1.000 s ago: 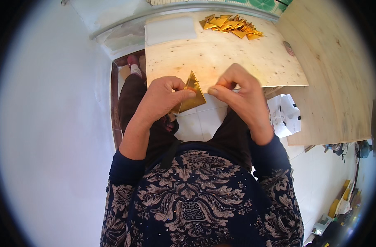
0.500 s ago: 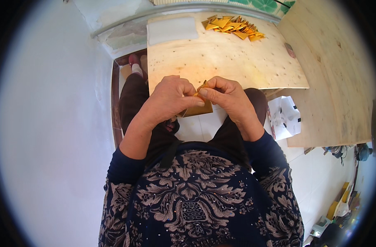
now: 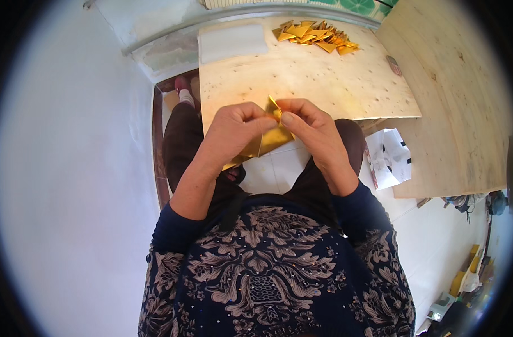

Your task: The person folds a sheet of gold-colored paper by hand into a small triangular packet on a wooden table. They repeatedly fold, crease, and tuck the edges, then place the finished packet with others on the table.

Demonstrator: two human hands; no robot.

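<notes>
Between my hands, over my lap near the table's front edge, is a sheet of shiny gold foil paper (image 3: 274, 136), bent and partly folded. My left hand (image 3: 236, 128) pinches it from the left, its thumb pointing right. From the other side my right hand (image 3: 312, 124) grips its upper right part between thumb and curled fingers. One gold corner sticks up between the two hands, and another shows below my left wrist. My fingers hide the exact fold.
A pile of folded gold paper pieces (image 3: 315, 35) lies at the back of the wooden table (image 3: 239, 78). Left of it is a white sheet stack (image 3: 232, 43). A small reddish block (image 3: 394, 65) sits at the right. A white bag (image 3: 389, 160) stands beside my right knee.
The gold paper has opened out and shows more surface, with a corner now rising higher between my hands and another reaching lower left. Both hands stay in nearly the same place.
</notes>
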